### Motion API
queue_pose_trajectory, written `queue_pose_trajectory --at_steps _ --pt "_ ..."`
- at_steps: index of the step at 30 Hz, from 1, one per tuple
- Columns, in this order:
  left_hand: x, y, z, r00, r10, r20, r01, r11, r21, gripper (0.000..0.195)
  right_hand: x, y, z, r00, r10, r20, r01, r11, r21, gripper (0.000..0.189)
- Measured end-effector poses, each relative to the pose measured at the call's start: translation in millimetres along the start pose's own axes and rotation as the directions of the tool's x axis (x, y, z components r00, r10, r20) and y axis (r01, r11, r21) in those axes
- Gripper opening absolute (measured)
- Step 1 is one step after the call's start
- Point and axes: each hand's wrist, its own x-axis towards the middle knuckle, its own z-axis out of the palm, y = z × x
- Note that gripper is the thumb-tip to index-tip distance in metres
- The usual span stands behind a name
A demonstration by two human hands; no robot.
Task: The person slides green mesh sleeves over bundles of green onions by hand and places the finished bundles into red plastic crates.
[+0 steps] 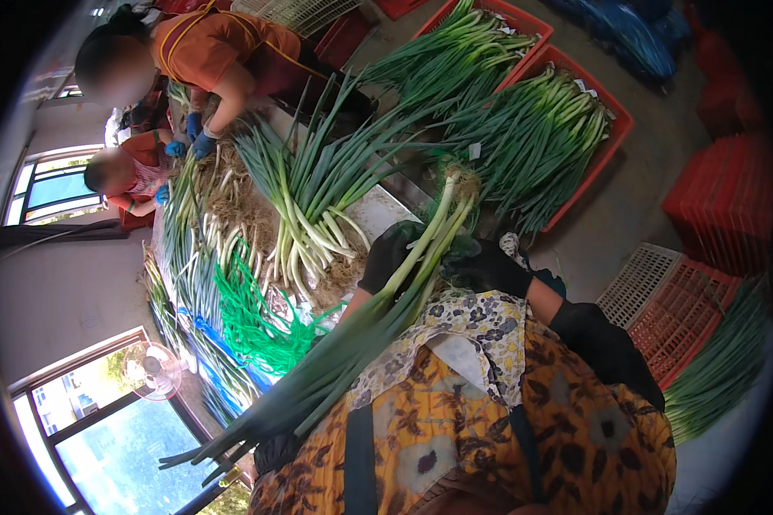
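Observation:
A small bunch of long green onions [419, 273] slants across in front of my body, roots up and away from me, green leaves trailing down to the left. My left hand [391, 252], in a black glove, is closed around the white stalks from the left side. My right hand [487, 265], also gloved in black, is against the stalks on the right, with thin green netting [469, 241] at its fingers. Its fingertips are partly hidden. Just beyond my left hand, a larger pile of green onions [309, 212] lies on the work table [381, 209].
Red crates [618, 161] of bunched green onions stand ahead to the right. Stacked red crates [715, 199] and a basket [641, 283] are farther right. Green netting strips [251, 322] and loose roots [238, 199] cover the table. Two co-workers in blue gloves [201, 143] work at its far side.

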Motion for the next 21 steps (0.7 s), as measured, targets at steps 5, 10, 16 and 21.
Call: queue_pose_trajectory --at_steps 5,10,16,21 --pt "16 -29 21 0.999 0.009 -0.044 -0.001 0.983 0.181 0.029 16 2 -16 0.728 -0.559 0.396 0.323 -0.229 -0.918 0.014" --pt "23 -37 20 0.885 -0.457 -0.091 0.393 0.835 -0.385 0.026 3 -6 28 0.767 -0.513 0.385 0.294 -0.253 -0.922 0.016" --pt "28 -82 49 0.897 -0.404 -0.18 0.398 0.915 -0.068 0.018 19 17 -16 0.939 -0.309 0.15 0.171 0.042 -0.984 0.031" --pt "18 -84 38 0.893 -0.386 -0.231 0.249 0.851 -0.462 0.019 15 5 -30 0.935 -0.351 0.053 0.184 0.35 -0.918 0.025"
